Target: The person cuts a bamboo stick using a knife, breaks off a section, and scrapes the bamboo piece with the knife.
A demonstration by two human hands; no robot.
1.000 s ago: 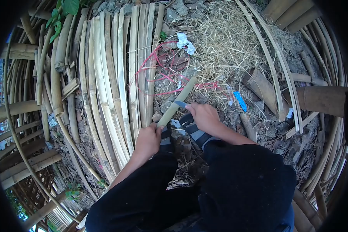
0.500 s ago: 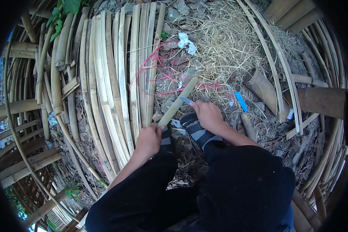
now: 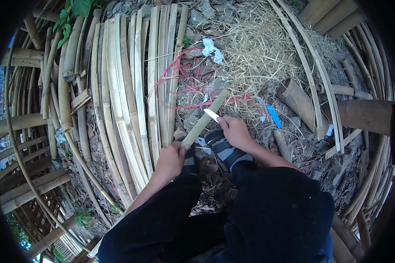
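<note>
My left hand (image 3: 171, 160) grips the lower end of a flat, pale green bamboo strip (image 3: 205, 119), which slants up and to the right. In my right hand (image 3: 236, 133) is a knife (image 3: 212, 115); its bright blade points up-left and lies against or just over the strip's right edge, around mid-length. The knife's handle is hidden inside my closed fingers. Both hands are above my sandalled feet, between my knees and the littered ground.
Long split bamboo strips (image 3: 118, 87) lie side by side at the left. Pink string (image 3: 175, 72), white crumpled paper (image 3: 212, 50), dry shavings (image 3: 259, 52) and a blue scrap (image 3: 273, 116) are ahead. Thick bamboo pieces (image 3: 300, 103) lie at the right.
The knife has turned slightly, its blade now bright instead of dark bluish, and my right hand has moved a little to the right. The strip's far end has shifted slightly right.
</note>
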